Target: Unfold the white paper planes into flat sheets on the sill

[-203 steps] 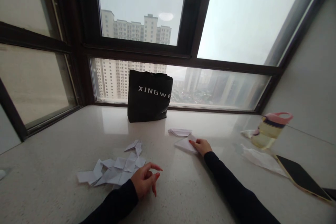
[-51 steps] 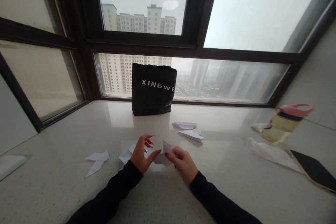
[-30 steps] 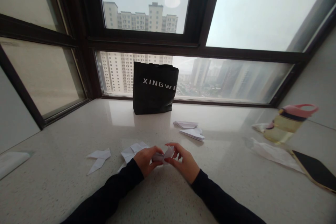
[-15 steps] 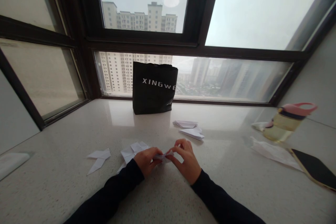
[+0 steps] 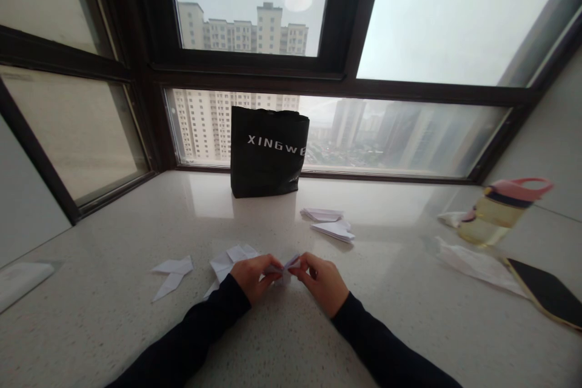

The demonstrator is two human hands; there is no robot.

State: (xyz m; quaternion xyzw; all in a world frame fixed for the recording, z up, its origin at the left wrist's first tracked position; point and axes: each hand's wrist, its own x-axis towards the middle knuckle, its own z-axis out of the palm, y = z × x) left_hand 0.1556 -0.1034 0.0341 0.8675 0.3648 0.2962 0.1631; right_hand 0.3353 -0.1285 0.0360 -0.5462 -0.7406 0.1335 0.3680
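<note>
Between my two hands is a piece of folded white paper (image 5: 285,275), partly covered by my fingers. My left hand (image 5: 254,276) pinches its left side. On its right, the thumb and fingers of my right hand (image 5: 321,279) are closed on the edge. Several folded paper pieces (image 5: 222,264) lie in a loose pile beside and behind my left hand. Farther left is another folded paper piece (image 5: 173,274) with angled ends. Beyond my right hand rest flat stacks of folded paper (image 5: 333,230).
A black bag (image 5: 268,154) stands near the window. To the right are a drink bottle (image 5: 493,212) with a pink lid, a crumpled white tissue (image 5: 477,265) and a dark phone-like slab (image 5: 545,291). A white object (image 5: 25,284) lies at the left edge of the speckled counter (image 5: 382,309).
My right hand has lowered slightly and its fingers have drawn in against the paper. A flap of the paper now stands up between the hands. My left hand stays almost in place.
</note>
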